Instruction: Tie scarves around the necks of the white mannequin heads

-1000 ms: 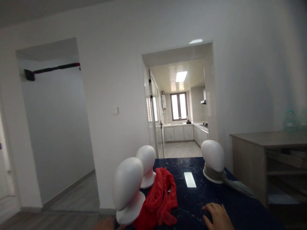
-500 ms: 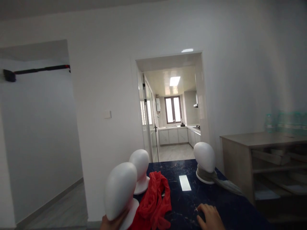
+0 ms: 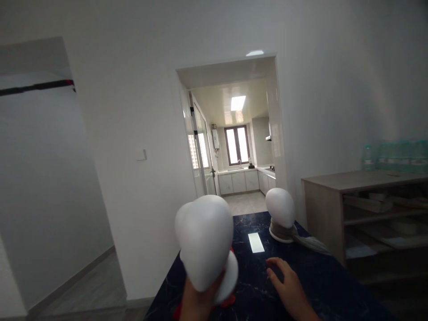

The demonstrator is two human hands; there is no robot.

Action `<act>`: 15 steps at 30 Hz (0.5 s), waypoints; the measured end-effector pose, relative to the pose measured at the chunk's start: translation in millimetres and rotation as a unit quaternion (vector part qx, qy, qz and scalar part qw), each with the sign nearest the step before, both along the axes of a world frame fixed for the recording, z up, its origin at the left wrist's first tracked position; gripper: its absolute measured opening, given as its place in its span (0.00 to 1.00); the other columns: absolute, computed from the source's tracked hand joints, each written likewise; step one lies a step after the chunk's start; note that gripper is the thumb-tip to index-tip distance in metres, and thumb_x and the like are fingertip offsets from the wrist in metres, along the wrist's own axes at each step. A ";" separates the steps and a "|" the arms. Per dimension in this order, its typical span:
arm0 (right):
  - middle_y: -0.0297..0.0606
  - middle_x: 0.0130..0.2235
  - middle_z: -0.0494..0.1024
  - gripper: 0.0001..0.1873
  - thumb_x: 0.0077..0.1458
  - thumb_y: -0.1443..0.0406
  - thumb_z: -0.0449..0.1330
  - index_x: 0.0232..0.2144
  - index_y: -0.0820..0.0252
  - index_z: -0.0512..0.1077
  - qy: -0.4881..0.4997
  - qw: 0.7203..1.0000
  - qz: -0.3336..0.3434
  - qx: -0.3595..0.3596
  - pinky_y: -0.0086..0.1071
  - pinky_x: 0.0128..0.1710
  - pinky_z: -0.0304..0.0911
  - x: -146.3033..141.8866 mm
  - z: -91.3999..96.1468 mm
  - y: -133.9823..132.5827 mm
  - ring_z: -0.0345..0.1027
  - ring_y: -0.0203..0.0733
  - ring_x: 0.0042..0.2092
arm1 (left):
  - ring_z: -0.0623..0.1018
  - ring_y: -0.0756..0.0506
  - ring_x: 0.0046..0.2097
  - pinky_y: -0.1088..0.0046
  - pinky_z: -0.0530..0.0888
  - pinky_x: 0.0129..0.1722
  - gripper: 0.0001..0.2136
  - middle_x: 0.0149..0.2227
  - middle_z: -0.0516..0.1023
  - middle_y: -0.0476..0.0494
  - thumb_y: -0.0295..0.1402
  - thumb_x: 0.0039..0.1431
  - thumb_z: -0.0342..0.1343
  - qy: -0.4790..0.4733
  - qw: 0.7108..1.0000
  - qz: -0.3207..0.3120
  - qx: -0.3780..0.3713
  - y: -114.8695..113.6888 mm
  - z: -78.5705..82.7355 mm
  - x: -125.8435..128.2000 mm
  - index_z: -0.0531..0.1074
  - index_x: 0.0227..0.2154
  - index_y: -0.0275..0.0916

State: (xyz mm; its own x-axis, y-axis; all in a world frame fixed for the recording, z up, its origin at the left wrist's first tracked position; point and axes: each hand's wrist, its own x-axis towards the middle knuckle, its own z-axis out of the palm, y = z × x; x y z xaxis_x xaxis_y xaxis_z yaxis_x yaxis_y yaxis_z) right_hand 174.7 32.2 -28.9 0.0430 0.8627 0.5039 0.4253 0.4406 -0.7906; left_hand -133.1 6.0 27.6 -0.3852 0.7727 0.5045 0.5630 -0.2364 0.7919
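A white mannequin head (image 3: 209,240) is gripped at its neck by my left hand (image 3: 198,299), its round base tilted toward the right. Behind it, mostly hidden, stands a second mannequin head (image 3: 181,223). Bits of a red scarf (image 3: 228,301) show below and beside the held head; most of the cloth is covered. Over the dark blue marbled table (image 3: 249,276), my right hand (image 3: 286,281) is held with thumb and fingers apart and nothing between them. Farther off, a third mannequin head (image 3: 280,207) stands upright with a grey scarf (image 3: 307,243) around its neck, trailing right.
To the right stands a wooden shelf unit (image 3: 323,196) with wrapped water bottles (image 3: 401,156) on top and papers on its shelves. Past the table's far edge, a doorway opens into a kitchen (image 3: 239,183). A white wall (image 3: 147,214) runs at the left.
My left hand has lifted and moved the near mannequin head rightward, tilting it, so it now covers most of the red scarf and the second head. The camera view has shifted.
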 end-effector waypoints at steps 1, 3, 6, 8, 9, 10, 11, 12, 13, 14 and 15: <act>0.44 0.50 0.81 0.18 0.63 0.54 0.56 0.48 0.55 0.78 0.009 1.000 0.005 0.009 0.43 0.58 0.68 0.6 1.5 -1.4 0.74 0.51 0.54 | 0.78 0.30 0.59 0.55 0.77 0.58 0.42 0.60 0.77 0.27 0.54 0.46 0.66 -0.008 0.998 -0.058 0.000 6.5 -4.2 31.3 0.66 0.61 0.36; 0.44 0.51 0.81 0.18 0.63 0.54 0.57 0.49 0.54 0.78 0.012 0.999 0.007 0.029 0.43 0.58 0.68 3.1 4.0 -4.1 0.74 0.51 0.55 | 0.79 0.32 0.58 0.56 0.77 0.58 0.42 0.60 0.76 0.29 0.52 0.46 0.67 -0.050 0.993 -0.106 0.005 20.1 -14.4 83.9 0.63 0.62 0.38; 0.44 0.51 0.81 0.18 0.63 0.56 0.57 0.50 0.55 0.78 0.009 0.999 -0.017 0.047 0.43 0.59 0.68 9.0 4.9 -4.1 0.74 0.51 0.55 | 0.79 0.33 0.57 0.57 0.75 0.59 0.44 0.58 0.77 0.28 0.50 0.45 0.69 -0.102 0.988 -0.110 0.024 39.6 -30.6 130.2 0.62 0.62 0.37; 0.44 0.51 0.82 0.17 0.62 0.57 0.56 0.48 0.55 0.78 0.012 0.998 -0.039 0.047 0.44 0.58 0.69 12.9 3.4 -0.7 0.75 0.51 0.54 | 0.78 0.33 0.59 0.57 0.73 0.60 0.43 0.59 0.76 0.27 0.50 0.46 0.69 -0.097 0.988 -0.109 0.044 49.8 -41.1 142.0 0.61 0.62 0.37; 0.45 0.50 0.82 0.17 0.62 0.57 0.56 0.47 0.55 0.79 0.015 0.998 -0.047 0.046 0.44 0.57 0.70 14.4 2.2 1.5 0.75 0.52 0.54 | 0.77 0.33 0.59 0.57 0.73 0.61 0.42 0.60 0.75 0.27 0.49 0.47 0.69 -0.085 0.989 -0.108 0.049 53.3 -46.2 144.1 0.62 0.62 0.37; 0.45 0.50 0.82 0.16 0.62 0.57 0.56 0.46 0.55 0.79 0.019 0.997 -0.053 0.045 0.44 0.57 0.70 15.2 1.0 3.7 0.75 0.52 0.53 | 0.76 0.34 0.60 0.58 0.72 0.61 0.41 0.60 0.74 0.28 0.48 0.48 0.69 -0.070 0.991 -0.106 0.049 55.7 -51.2 144.7 0.62 0.62 0.38; 0.45 0.49 0.82 0.16 0.61 0.58 0.56 0.46 0.55 0.79 0.022 0.997 -0.054 0.044 0.44 0.56 0.71 15.3 -0.2 5.7 0.76 0.52 0.52 | 0.76 0.34 0.60 0.59 0.72 0.61 0.40 0.60 0.74 0.29 0.47 0.49 0.69 -0.057 0.992 -0.101 0.047 56.9 -56.0 144.3 0.62 0.62 0.38; 0.45 0.48 0.82 0.15 0.61 0.58 0.56 0.45 0.55 0.79 0.024 0.997 -0.053 0.043 0.43 0.55 0.71 14.8 -1.1 7.2 0.76 0.52 0.52 | 0.76 0.35 0.61 0.59 0.71 0.62 0.38 0.60 0.73 0.29 0.46 0.50 0.68 -0.048 0.993 -0.096 0.043 57.0 -60.5 143.6 0.62 0.62 0.39; 0.44 0.47 0.83 0.15 0.61 0.59 0.56 0.44 0.56 0.78 0.024 0.998 -0.050 0.041 0.42 0.53 0.72 13.8 -1.8 8.3 0.76 0.51 0.50 | 0.75 0.35 0.61 0.60 0.71 0.62 0.37 0.60 0.73 0.30 0.45 0.51 0.67 -0.042 0.994 -0.089 0.038 56.5 -64.3 142.9 0.62 0.61 0.39; 0.44 0.47 0.83 0.15 0.60 0.59 0.56 0.44 0.56 0.78 0.023 0.998 -0.046 0.040 0.42 0.52 0.72 12.5 -2.2 8.9 0.77 0.51 0.49 | 0.75 0.36 0.62 0.61 0.70 0.63 0.36 0.60 0.73 0.29 0.44 0.52 0.66 -0.040 0.995 -0.085 0.034 55.5 -67.5 142.4 0.61 0.61 0.38; 0.44 0.46 0.83 0.14 0.60 0.60 0.56 0.43 0.56 0.78 0.021 0.998 -0.042 0.038 0.42 0.52 0.72 11.2 -2.4 9.1 0.77 0.51 0.49 | 0.74 0.36 0.63 0.61 0.70 0.64 0.36 0.61 0.72 0.29 0.44 0.52 0.66 -0.040 0.995 -0.082 0.029 54.4 -69.9 142.0 0.61 0.61 0.38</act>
